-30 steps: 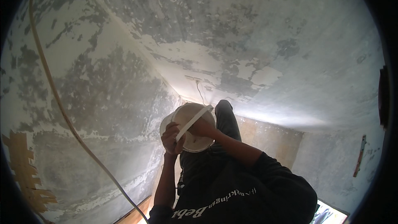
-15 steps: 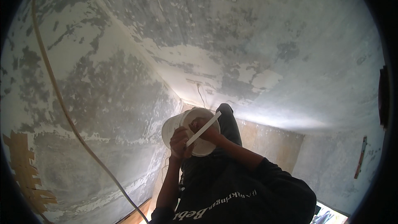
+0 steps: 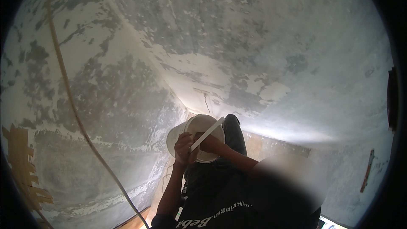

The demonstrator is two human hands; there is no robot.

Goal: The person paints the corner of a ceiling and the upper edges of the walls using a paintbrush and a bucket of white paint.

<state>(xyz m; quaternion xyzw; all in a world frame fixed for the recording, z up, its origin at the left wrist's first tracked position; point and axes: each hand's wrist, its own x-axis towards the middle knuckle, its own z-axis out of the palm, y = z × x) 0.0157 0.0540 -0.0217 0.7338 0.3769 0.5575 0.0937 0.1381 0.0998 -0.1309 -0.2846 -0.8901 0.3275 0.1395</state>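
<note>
A white bucket (image 3: 174,132) sits tilted in front of my body, its round mouth toward me. My left hand (image 3: 185,149) is closed at the bucket's near left side, around the lower end of a long, flat white strip (image 3: 207,133). The strip slants up to the right across the bucket's mouth. What sort of tool it belongs to does not show. My right hand (image 3: 209,143) reaches into the bucket's mouth behind the strip, and its fingers are mostly hidden there.
Patchy grey and white plastered walls (image 3: 127,93) meet in a corner. A long hose or cable (image 3: 76,114) runs down the left side. A thin wire (image 3: 206,101) hangs from a fitting on the wall. My dark trouser leg (image 3: 234,135) is beside the bucket.
The view has shifted slightly, so the walls and bucket sit a little lower and to the right. My right hand has moved a little within the bucket. The left keeps its hold.
</note>
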